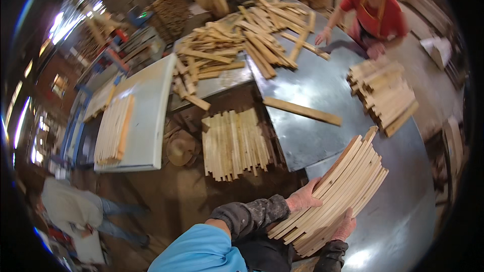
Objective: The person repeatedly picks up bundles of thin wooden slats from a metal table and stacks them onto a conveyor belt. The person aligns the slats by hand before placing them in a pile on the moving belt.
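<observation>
Between my two gloved hands is a bundle of long, thin wooden strips (338,186), lying side by side with uneven ends. My left hand (304,196) grips the bundle's left edge, its thumb over the strips. On the opposite edge, nearer my body, my right hand (345,225) presses in with its fingers partly hidden. The bundle slants from lower left to upper right over the edge of a shiny metal table (363,252). A single wooden strip (302,111) lies on the metal just beyond it.
A loose heap of wooden pieces (217,45) covers the table's far side. A co-worker in red (378,15) stands at the far right beside another strip stack (385,93). More strips are stacked low (234,143) and on a white-topped table (146,121). Another person (75,206) is at lower left.
</observation>
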Demonstrator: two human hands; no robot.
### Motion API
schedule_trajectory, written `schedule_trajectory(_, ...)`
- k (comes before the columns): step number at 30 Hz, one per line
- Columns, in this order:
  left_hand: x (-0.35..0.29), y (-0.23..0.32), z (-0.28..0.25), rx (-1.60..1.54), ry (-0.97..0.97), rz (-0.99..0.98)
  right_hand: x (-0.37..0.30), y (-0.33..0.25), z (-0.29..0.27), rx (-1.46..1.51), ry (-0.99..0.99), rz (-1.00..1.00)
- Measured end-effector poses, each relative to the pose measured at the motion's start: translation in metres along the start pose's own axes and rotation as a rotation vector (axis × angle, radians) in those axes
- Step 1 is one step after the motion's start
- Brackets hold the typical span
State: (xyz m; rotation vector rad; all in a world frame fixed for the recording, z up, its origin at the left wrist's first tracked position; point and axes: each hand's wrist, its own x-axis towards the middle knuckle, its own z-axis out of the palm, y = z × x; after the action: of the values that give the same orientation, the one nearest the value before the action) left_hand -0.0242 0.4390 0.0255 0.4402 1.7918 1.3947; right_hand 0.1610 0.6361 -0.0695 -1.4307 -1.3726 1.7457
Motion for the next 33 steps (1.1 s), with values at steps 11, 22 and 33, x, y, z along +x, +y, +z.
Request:
schedule_trajectory(11,-0.209,-0.001,-0.173,-0.463,0.523,0.306,-0.149,-0.105,0.213,-0.415,-0.563,-0.374)
schedule_trajectory(22,-0.498,-0.087,-0.401,-0.559,0.92,0.303,-0.443,-0.036,0.427,-0.672,-1.019,-0.842)
schedule_trajectory(33,-0.575,-0.138,-0.567,-0.58,0.924,0.099,-0.564,0.014,0.575,-0.999,-1.097,-0.811)
